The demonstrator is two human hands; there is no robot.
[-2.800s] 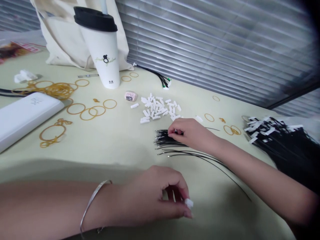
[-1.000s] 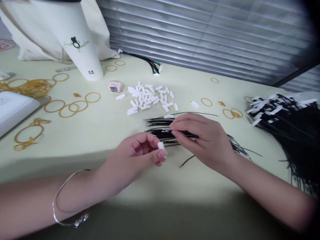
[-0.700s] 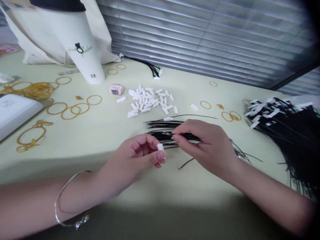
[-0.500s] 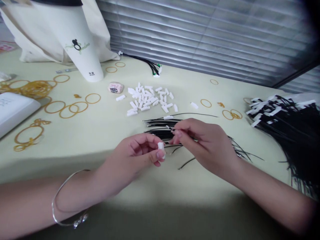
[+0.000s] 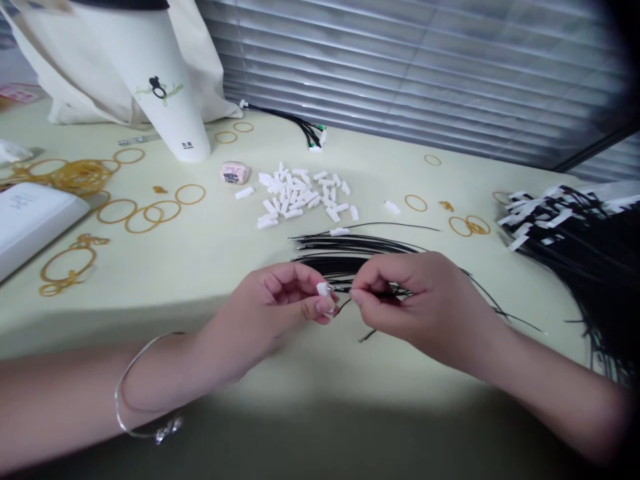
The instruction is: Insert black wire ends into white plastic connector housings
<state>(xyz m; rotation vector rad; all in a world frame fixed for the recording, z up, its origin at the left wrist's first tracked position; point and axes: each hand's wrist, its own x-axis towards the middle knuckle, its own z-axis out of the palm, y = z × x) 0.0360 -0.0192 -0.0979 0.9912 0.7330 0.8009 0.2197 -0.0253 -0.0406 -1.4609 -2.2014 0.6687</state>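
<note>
My left hand [image 5: 280, 300] pinches a small white connector housing [image 5: 325, 293] between thumb and fingers. Close on its right, my right hand [image 5: 410, 293] is closed on a thin black wire [image 5: 343, 289]. The wire's metal-tipped end is at the housing's right side; whether it has entered a hole I cannot tell. Behind and partly under my right hand lie many loose black wires [image 5: 330, 265] in a bundle. Past them a pile of white connector housings [image 5: 295, 193] is spread on the table, with a single housing [image 5: 340, 232] resting on the wires.
At right lies a big heap of black wires [image 5: 595, 267] with white connectors. Yellow rubber bands [image 5: 117, 211] are scattered at left, near a white box [image 5: 40, 213]. A white cup [image 5: 170, 100] stands before a cloth bag [image 5: 215, 73]. Window blinds [image 5: 400, 67] border the back.
My right hand has come down toward the housing, bringing the wire's tip to it. My left hand has stayed nearly in place, still holding the housing. The view has shifted slightly.
</note>
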